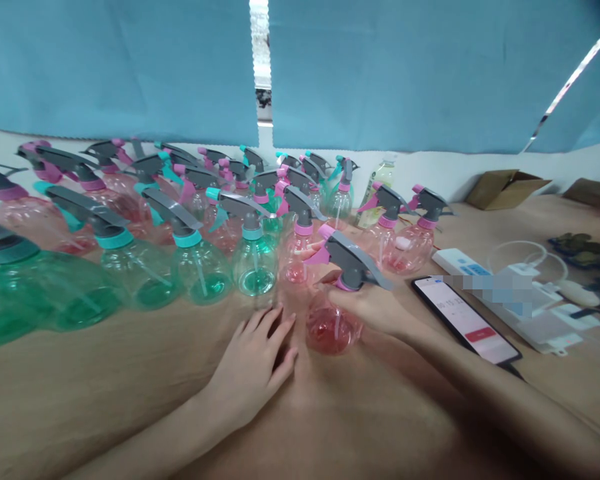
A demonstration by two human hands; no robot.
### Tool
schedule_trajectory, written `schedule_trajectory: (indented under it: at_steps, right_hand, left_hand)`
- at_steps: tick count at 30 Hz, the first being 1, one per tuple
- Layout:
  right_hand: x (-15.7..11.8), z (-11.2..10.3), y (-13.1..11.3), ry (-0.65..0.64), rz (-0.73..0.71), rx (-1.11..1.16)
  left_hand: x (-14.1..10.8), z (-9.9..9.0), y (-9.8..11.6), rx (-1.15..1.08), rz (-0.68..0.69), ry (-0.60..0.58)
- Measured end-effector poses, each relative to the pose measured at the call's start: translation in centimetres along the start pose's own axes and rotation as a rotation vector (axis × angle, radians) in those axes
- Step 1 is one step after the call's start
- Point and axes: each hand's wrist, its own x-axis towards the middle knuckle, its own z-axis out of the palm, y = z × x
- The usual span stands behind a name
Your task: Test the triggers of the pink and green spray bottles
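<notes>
My right hand (363,303) is wrapped round the neck of a pink spray bottle (330,330), which has a grey and pink trigger head and stands near the table's middle. Just left of it, my left hand (260,353) rests palm down, fingers spread, holding nothing. Behind my hands stand several green spray bottles (200,277) with teal collars, in a front row reaching to the left edge. Several pink bottles are packed behind them. Another pink bottle (296,257) stands right behind the held one, and two more (410,247) are to its right.
A phone (465,320) lies right of my right hand, beside a white power strip (510,300) with cables. Farther back are a clear labelled bottle (380,190) and an open cardboard box (505,190). Blue cloth (405,73) hangs behind the wooden table (130,380).
</notes>
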Motion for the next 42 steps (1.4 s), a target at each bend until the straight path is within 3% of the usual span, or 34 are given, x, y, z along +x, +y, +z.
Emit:
schedule_trajectory:
  at_steps: [10, 20, 26, 33, 42]
  right_hand:
    - [0.1, -0.3, -0.9, 0.012, -0.045, -0.006]
    - [-0.4, 0.0, -1.1, 0.130, -0.018, -0.076]
    - [-0.3, 0.3, -0.7, 0.055, 0.020, -0.039]
    - [0.2, -1.3, -0.4, -0.150, -0.161, 0.008]
    - [0.8, -1.8, -0.4, -0.125, -0.211, 0.066]
  left_hand:
    - [0.1, 0.1, -0.1, -0.006, 0.010, 0.012]
    - [-0.1, 0.1, -0.2, -0.001, 0.005, 0.008]
    - [-0.1, 0.1, -0.1, 0.002, 0.004, 0.003]
    - [0.0, 0.0, 0.0, 0.001, -0.001, -0.004]
    - [0.1, -0.2, -0.1, 0.015, -0.001, -0.009]
